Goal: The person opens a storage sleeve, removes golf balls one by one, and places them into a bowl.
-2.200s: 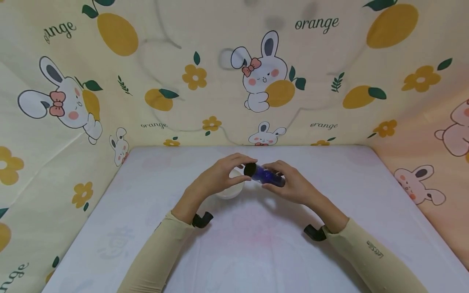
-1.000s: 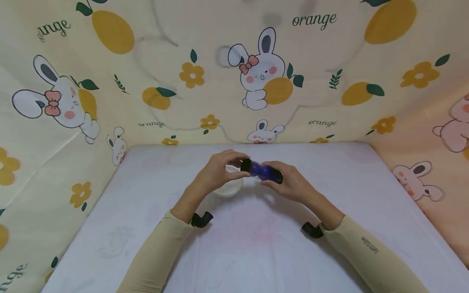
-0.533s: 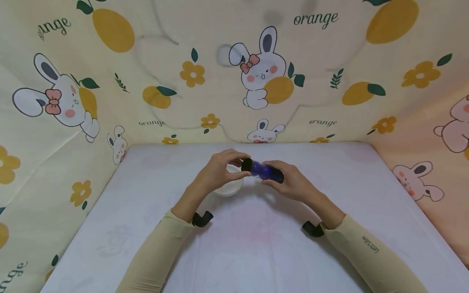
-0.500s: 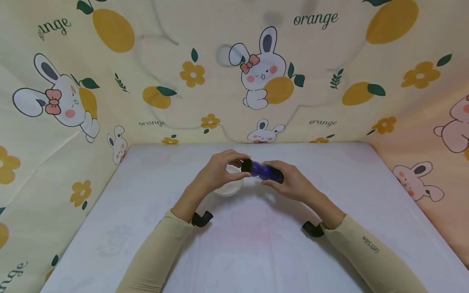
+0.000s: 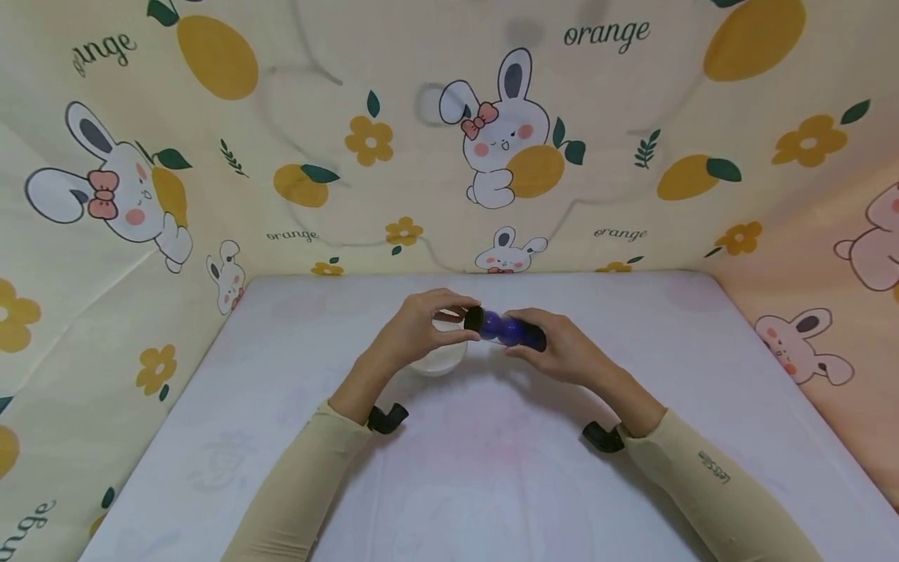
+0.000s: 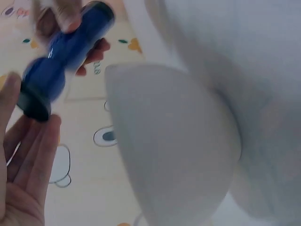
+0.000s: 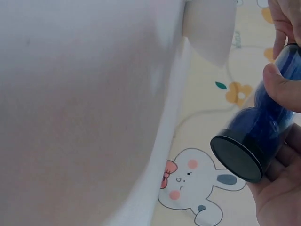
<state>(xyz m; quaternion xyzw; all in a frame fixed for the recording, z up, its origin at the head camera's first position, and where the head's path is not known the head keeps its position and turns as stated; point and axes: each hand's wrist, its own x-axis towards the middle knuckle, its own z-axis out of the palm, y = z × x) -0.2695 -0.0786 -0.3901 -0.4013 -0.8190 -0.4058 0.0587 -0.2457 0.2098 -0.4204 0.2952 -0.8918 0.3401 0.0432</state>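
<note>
Levelled slightly since the earliest frame, blue hourglass (image 5: 510, 331) is being held tilted above table (image 5: 449, 468), near white bowl (image 5: 439, 362); one black cap (image 5: 474, 321) is being pinched by left hand (image 5: 424, 322), opened cap-wide, other end being gripped by right hand (image 5: 564, 348), fingers curled.

A white bowl (image 5: 441, 361) on the tabletop (image 5: 485, 468) blocks the way below the left hand (image 5: 424, 321); below the right hand (image 5: 562, 348) there is room to pass.
</note>
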